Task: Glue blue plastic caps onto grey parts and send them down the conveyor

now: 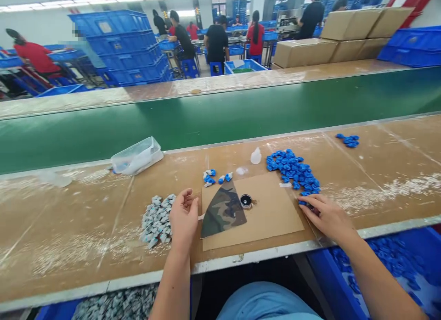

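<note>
My left hand [184, 219] hovers at the left edge of a cardboard sheet [272, 219], between it and a heap of small grey pieces [158, 219]. Its fingers are loosely curled, thumb apart, with nothing visible in them. My right hand [325, 215] reaches the near end of a pile of small blue pieces [292, 168]; its fingertips close on a blue piece, mostly hidden. On the cardboard lie a camouflage-patterned fan-shaped sheet [223, 212] and a round black item with a metal rim [245, 201]. Several blue-and-white pieces [209, 177] lie at the cardboard's far edge.
A clear plastic tub [138, 157] and a small white translucent item [256, 156] stand farther back. More blue pieces [347, 140] lie right. A green conveyor belt [220, 113] runs beyond. Below the table edge are bins of grey pieces [117, 304] and blue pieces [396, 260].
</note>
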{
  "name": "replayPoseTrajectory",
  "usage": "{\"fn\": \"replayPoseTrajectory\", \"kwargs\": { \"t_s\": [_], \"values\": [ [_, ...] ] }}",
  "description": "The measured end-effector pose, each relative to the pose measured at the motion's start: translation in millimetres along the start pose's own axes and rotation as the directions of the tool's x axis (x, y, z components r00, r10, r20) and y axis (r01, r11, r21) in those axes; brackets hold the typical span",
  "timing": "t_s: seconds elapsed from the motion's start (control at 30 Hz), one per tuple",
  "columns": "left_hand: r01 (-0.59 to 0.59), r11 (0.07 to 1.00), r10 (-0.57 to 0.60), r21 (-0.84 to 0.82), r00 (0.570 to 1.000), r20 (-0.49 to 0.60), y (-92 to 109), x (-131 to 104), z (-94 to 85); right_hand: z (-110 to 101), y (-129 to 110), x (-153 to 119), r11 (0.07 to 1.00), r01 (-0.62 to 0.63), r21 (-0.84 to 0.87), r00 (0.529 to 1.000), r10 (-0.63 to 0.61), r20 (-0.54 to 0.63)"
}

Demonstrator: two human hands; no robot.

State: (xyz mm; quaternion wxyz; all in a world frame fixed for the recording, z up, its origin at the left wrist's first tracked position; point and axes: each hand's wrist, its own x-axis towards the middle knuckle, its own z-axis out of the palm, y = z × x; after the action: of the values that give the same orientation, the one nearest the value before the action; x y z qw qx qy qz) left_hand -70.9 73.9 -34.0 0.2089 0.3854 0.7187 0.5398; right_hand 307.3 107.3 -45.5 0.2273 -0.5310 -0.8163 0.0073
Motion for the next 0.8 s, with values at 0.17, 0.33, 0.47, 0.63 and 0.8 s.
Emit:
{"fn": "replayPoseTrajectory", "kwargs": {
  "t_s": [0.17, 0.33, 0.47, 0.63, 0.8],
  "values": [
    [0.002, 0.941, 0.031, 0.337, 0.995, -0.091, -6, -22, -56.0, -3, 2, 9, 0.997, 0.060, 0.051, 0.998, -0.059, -0.025],
    [-0.004, 0.883, 0.001, 0.470, 1.000, 0.007, -9, -41, -87.3, -8, -11, 22, 0.964, 0.093, 0.247, 0.995, -0.080, -0.061],
    [-0.079, 0.871, 0.070, 0.485, 0.997, 0.037, -17, -49, -81.6, -6, -36, 29, 0.891, 0.066, 0.450, 0.998, -0.066, -0.016],
    [-0.135, 0.825, 0.139, 0.548, 0.990, 0.033, -22, -51, -70.1, 6, -59, 34, 0.771, -0.029, 0.637, 0.995, -0.037, 0.091],
    [-0.151, 0.800, 0.174, 0.581, 0.985, 0.017, -23, -57, -65.0, 14, -71, 44, 0.759, -0.015, 0.651, 0.995, -0.050, 0.082]
  ]
}}
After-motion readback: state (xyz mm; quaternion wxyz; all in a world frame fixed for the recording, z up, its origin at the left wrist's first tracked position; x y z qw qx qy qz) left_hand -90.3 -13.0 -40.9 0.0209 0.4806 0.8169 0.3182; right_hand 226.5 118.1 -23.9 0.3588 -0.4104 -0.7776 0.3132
